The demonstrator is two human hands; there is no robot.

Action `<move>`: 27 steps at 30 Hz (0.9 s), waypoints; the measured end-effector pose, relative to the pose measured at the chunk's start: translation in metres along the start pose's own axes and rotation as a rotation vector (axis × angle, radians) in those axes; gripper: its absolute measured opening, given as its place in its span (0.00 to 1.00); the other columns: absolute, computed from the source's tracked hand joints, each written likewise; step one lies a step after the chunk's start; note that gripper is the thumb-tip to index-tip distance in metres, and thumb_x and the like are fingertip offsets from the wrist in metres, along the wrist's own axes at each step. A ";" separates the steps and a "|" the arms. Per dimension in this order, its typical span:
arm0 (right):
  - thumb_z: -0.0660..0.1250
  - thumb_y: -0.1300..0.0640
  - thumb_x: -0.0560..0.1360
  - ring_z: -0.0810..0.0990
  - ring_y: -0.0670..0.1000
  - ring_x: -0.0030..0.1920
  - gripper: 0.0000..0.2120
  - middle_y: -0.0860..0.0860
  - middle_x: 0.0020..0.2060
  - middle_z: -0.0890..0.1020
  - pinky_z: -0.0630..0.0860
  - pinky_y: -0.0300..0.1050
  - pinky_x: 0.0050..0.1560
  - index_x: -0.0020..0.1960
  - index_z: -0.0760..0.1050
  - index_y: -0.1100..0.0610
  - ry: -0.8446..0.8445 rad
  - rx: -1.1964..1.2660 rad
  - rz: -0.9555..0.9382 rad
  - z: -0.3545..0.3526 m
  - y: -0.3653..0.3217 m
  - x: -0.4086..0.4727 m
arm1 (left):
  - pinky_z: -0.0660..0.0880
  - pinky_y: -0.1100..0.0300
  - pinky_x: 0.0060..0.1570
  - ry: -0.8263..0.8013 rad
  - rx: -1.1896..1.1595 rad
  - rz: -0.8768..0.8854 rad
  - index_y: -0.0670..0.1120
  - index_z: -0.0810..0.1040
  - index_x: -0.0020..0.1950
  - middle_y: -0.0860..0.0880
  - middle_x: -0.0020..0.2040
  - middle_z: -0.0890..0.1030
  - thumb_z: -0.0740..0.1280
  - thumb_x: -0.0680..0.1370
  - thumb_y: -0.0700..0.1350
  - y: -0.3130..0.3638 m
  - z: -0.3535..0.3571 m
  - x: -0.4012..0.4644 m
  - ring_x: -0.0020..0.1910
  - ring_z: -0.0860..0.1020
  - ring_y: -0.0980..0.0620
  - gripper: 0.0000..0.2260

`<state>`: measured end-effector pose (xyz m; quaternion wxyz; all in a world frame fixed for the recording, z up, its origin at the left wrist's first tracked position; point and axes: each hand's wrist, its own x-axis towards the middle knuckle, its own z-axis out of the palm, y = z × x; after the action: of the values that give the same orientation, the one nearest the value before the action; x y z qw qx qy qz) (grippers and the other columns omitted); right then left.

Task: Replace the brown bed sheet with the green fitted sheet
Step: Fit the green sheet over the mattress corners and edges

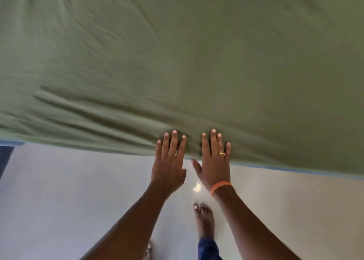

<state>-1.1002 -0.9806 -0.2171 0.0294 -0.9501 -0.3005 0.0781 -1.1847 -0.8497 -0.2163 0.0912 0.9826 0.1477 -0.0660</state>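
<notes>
Smoothing step, by the look of it: green fitted sheet [177,58] already spread over the bed, no brown sheet in view. Left hand [169,161] and right hand [214,161] side by side at the near edge, fingers [174,141] straight and slightly spread, flat on the cloth, gripping nothing. Folds [82,111] bunched just left of the left fingers and running past the fingertips; cloth beyond the fingers far smoother. Blue strip [295,170] peeking out below the hem, right of the right fingers. Next, probably: sweep outward to flatten those folds, then tuck the hem under.
</notes>
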 end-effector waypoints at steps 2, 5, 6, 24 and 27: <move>0.70 0.47 0.71 0.52 0.64 0.78 0.44 0.62 0.79 0.53 0.49 0.65 0.76 0.80 0.54 0.59 0.047 -0.072 0.001 0.029 0.000 -0.005 | 0.52 0.38 0.75 0.006 0.041 -0.031 0.42 0.48 0.81 0.37 0.80 0.48 0.72 0.70 0.51 0.003 0.024 -0.005 0.79 0.47 0.35 0.48; 0.69 0.52 0.71 0.52 0.64 0.78 0.41 0.63 0.78 0.54 0.48 0.64 0.76 0.79 0.56 0.59 0.216 -0.063 0.014 0.052 -0.006 -0.023 | 0.54 0.37 0.75 0.144 0.040 -0.015 0.41 0.52 0.81 0.36 0.80 0.51 0.70 0.71 0.45 0.002 0.048 -0.022 0.79 0.49 0.34 0.42; 0.69 0.54 0.70 0.52 0.64 0.78 0.42 0.63 0.78 0.54 0.48 0.64 0.77 0.79 0.56 0.59 0.264 -0.053 0.013 0.064 -0.009 -0.028 | 0.55 0.38 0.75 0.187 0.030 0.005 0.41 0.54 0.80 0.35 0.79 0.52 0.70 0.71 0.45 0.000 0.057 -0.026 0.79 0.50 0.34 0.42; 0.54 0.55 0.79 0.45 0.61 0.79 0.32 0.58 0.77 0.53 0.45 0.69 0.75 0.81 0.49 0.57 0.804 -0.095 -0.155 0.264 0.016 0.006 | 0.45 0.39 0.77 0.476 0.077 0.033 0.40 0.45 0.80 0.32 0.78 0.43 0.58 0.78 0.52 -0.006 0.236 0.007 0.77 0.42 0.31 0.36; 0.55 0.57 0.78 0.53 0.63 0.78 0.29 0.59 0.76 0.56 0.50 0.70 0.74 0.79 0.57 0.59 0.834 -0.035 -0.190 0.262 0.012 0.003 | 0.49 0.40 0.77 0.417 0.135 0.020 0.41 0.45 0.81 0.32 0.79 0.44 0.57 0.78 0.50 -0.006 0.231 -0.005 0.78 0.43 0.32 0.36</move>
<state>-1.1343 -0.9866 -0.4775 0.1394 -0.8688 -0.3503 -0.3211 -1.2146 -0.8912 -0.4422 -0.0069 0.9803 0.1489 0.1296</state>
